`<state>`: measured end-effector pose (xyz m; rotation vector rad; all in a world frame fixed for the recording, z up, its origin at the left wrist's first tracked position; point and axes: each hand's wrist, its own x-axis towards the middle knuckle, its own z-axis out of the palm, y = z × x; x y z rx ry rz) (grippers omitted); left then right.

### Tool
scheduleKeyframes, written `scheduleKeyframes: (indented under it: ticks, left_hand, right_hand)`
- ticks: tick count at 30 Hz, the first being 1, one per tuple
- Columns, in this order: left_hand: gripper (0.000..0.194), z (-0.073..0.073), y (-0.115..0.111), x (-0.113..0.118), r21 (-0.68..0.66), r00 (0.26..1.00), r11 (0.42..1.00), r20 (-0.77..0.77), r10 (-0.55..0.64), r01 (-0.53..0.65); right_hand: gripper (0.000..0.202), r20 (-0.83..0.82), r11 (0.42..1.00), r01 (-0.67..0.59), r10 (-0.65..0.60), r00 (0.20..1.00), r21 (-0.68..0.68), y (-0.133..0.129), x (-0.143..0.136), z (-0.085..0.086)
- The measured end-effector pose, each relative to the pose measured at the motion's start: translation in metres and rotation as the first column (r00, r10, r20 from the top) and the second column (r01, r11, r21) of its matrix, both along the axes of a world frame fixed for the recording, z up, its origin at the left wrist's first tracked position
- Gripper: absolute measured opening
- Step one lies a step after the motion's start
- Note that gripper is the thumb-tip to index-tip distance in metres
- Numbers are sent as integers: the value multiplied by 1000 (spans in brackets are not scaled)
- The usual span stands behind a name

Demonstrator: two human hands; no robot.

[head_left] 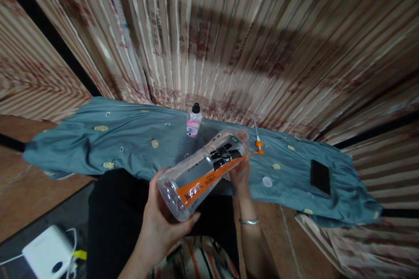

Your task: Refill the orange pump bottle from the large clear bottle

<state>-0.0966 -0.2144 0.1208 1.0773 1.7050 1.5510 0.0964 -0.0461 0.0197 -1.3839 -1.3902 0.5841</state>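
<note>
A large clear plastic bottle [199, 174] with an orange, black and grey label lies tilted across both hands above my lap. My left hand [163, 218] wraps round its base, thumb and fingers on either side. Farther up, my right hand [240, 174] grips the bottle near its other end; part of that hand is behind it. An orange pump top [259, 144] with a thin tube lies on the cloth just right of the bottle. Beyond the bottle stands a small bottle [194, 123] with a black cap and pink label.
A teal patterned cloth [131, 133] covers the narrow table. On its right side are a white disc [267, 182] and a black phone [320, 177]. A white device [49, 253] with cables rests at lower left. Striped curtains [209, 43] hang behind the table, with dark poles [52, 30].
</note>
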Motion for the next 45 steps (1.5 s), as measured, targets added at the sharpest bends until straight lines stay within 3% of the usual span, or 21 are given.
scheduleKeyframes:
  ticks: [13, 23, 33, 40, 45]
  left_hand:
    - [80, 7, 1, 7, 13, 998, 1000, 67, 22, -23]
    - [79, 5, 1, 6, 23, 997, 1000, 71, 17, -19]
    - [77, 2, 1, 1, 47, 1000, 999, -3, -15, 15]
    - [82, -11, 1, -14, 58, 969, 985, -198, -145, 160]
    - [80, -7, 1, -9, 57, 990, 995, -120, -76, 84]
  right_hand:
    - [46, -2, 998, 2, -2, 1000, -58, 0, 2, -2]
    - [41, -22, 1000, -20, 20, 1000, -2, 1, 1, -1]
    - [46, -19, 999, -10, 9, 1000, -50, 0, 2, -1]
    - [46, -5, 1000, -2, 2, 1000, -17, 1, 2, -2]
    - [44, -2, 999, -6, 6, 1000, -33, 0, 1, 1]
